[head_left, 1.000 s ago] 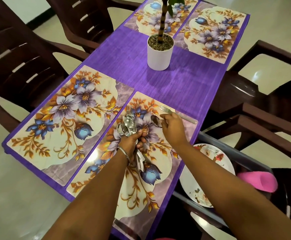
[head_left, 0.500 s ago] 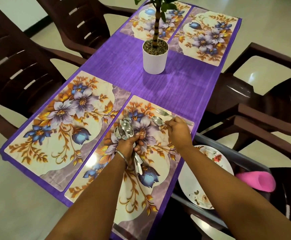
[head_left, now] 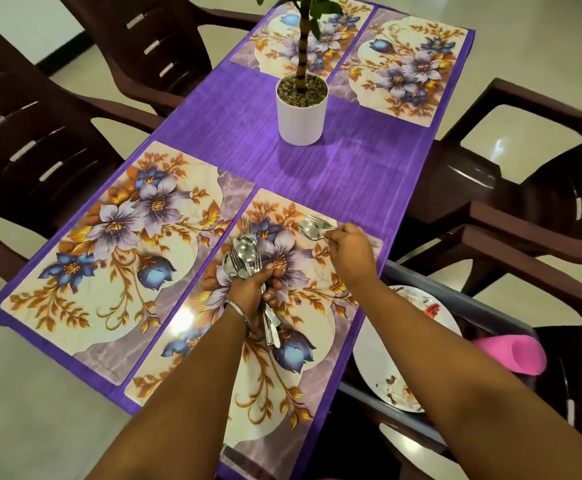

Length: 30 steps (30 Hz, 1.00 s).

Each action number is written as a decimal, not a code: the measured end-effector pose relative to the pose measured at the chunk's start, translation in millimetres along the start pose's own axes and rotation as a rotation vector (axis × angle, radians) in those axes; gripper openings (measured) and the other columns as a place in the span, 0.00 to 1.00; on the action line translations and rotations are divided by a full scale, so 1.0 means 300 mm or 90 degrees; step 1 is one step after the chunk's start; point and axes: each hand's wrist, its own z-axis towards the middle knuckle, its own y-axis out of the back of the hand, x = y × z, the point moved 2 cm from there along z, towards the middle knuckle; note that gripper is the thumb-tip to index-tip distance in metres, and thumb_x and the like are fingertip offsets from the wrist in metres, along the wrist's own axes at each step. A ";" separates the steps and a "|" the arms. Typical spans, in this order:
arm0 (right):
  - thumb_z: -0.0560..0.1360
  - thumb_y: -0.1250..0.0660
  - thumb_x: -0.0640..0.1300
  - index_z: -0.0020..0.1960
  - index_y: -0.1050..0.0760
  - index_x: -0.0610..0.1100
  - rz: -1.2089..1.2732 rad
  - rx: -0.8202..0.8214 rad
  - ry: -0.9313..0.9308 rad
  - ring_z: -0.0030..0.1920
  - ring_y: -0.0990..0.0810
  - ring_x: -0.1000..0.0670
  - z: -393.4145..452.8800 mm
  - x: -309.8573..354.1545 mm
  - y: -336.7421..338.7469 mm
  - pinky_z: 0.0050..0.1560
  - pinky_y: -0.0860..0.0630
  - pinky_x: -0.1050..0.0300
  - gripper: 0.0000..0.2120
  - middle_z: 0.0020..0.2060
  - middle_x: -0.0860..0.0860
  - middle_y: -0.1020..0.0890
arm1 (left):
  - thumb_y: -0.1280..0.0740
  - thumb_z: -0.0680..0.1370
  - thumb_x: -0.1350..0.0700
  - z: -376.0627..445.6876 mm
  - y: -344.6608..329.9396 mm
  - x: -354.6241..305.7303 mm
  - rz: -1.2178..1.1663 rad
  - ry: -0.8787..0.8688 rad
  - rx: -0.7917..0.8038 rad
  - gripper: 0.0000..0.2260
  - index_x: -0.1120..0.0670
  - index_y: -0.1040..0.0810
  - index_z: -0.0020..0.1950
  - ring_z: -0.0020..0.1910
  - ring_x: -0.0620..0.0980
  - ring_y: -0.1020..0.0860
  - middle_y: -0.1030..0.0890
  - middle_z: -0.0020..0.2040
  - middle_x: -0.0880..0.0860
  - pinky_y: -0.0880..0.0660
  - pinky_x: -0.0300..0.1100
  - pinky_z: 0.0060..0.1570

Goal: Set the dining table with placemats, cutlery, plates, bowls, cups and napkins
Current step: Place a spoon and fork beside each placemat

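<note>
Gripping a bundle of cutlery, the left hand hovers over the near placemat. The right hand pinches a spoon beside a fork, close to the surface's right edge; bare purple cloth lies beyond both hands.

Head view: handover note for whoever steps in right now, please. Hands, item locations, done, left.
Left hand grips a bundle of cutlery over the near right placemat.
Right hand pinches a spoon beside a fork at that mat's far end.
Plate and pink cup sit in the grey bin, right of the table.
Done: four placemats laid.
Left: remaining cutlery, plates, bowls, cups, napkins.
</note>
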 end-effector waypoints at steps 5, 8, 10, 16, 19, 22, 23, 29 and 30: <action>0.79 0.37 0.40 0.61 0.21 0.41 -0.005 -0.005 0.003 0.56 0.26 0.47 0.003 -0.004 0.000 0.54 0.23 0.54 0.12 0.52 0.46 0.22 | 0.41 0.82 0.59 -0.005 -0.005 -0.002 -0.009 0.005 0.009 0.13 0.63 0.24 0.41 0.17 0.42 0.37 0.26 0.25 0.52 0.37 0.32 0.18; 0.79 0.37 0.41 0.61 0.21 0.41 -0.007 -0.011 0.004 0.55 0.26 0.47 0.003 -0.003 0.001 0.53 0.23 0.54 0.12 0.52 0.47 0.22 | 0.42 0.82 0.59 -0.011 -0.009 -0.006 -0.005 0.001 0.014 0.13 0.62 0.25 0.41 0.16 0.42 0.37 0.25 0.25 0.52 0.37 0.32 0.18; 0.79 0.37 0.41 0.60 0.21 0.42 -0.006 -0.016 0.006 0.55 0.25 0.47 0.002 -0.005 0.002 0.53 0.23 0.55 0.12 0.51 0.47 0.21 | 0.42 0.82 0.59 -0.014 -0.010 -0.009 0.001 0.000 0.015 0.13 0.62 0.25 0.41 0.16 0.42 0.37 0.25 0.25 0.51 0.37 0.32 0.18; 0.79 0.37 0.40 0.60 0.21 0.41 -0.014 -0.014 0.020 0.56 0.26 0.46 0.001 -0.025 0.009 0.54 0.24 0.54 0.12 0.53 0.46 0.21 | 0.41 0.82 0.59 -0.014 -0.009 -0.008 -0.001 -0.002 0.007 0.13 0.63 0.25 0.41 0.16 0.42 0.37 0.26 0.25 0.52 0.37 0.32 0.18; 0.79 0.37 0.41 0.60 0.20 0.41 -0.013 -0.012 0.029 0.55 0.26 0.46 0.003 -0.028 0.012 0.54 0.23 0.53 0.12 0.52 0.46 0.21 | 0.40 0.82 0.58 -0.006 -0.007 -0.002 -0.005 -0.001 -0.002 0.13 0.63 0.24 0.41 0.16 0.42 0.36 0.26 0.24 0.52 0.37 0.32 0.18; 0.79 0.37 0.41 0.60 0.20 0.41 -0.020 -0.009 0.031 0.55 0.26 0.46 0.005 -0.027 0.013 0.53 0.23 0.53 0.12 0.51 0.46 0.21 | 0.40 0.81 0.58 0.001 -0.004 0.001 -0.008 0.007 -0.007 0.13 0.63 0.24 0.41 0.16 0.42 0.36 0.26 0.24 0.52 0.36 0.32 0.18; 0.79 0.37 0.42 0.60 0.20 0.41 -0.020 -0.008 0.030 0.55 0.26 0.46 0.005 -0.026 0.014 0.53 0.23 0.53 0.12 0.51 0.46 0.21 | 0.39 0.81 0.58 0.001 -0.003 0.001 -0.007 0.007 -0.009 0.13 0.63 0.24 0.41 0.16 0.42 0.36 0.26 0.25 0.52 0.36 0.32 0.18; 0.79 0.37 0.41 0.62 0.21 0.41 -0.043 0.002 0.037 0.56 0.27 0.47 -0.004 -0.016 0.022 0.52 0.24 0.55 0.13 0.53 0.46 0.22 | 0.40 0.82 0.59 -0.010 -0.008 -0.003 -0.005 -0.001 -0.008 0.13 0.63 0.24 0.41 0.16 0.42 0.36 0.25 0.24 0.52 0.37 0.31 0.18; 0.79 0.37 0.41 0.62 0.21 0.41 -0.044 0.005 0.036 0.57 0.27 0.47 -0.006 -0.016 0.022 0.53 0.24 0.55 0.13 0.53 0.46 0.22 | 0.40 0.82 0.59 -0.013 -0.009 -0.005 -0.003 -0.006 -0.010 0.13 0.63 0.24 0.41 0.16 0.42 0.36 0.25 0.24 0.52 0.37 0.31 0.18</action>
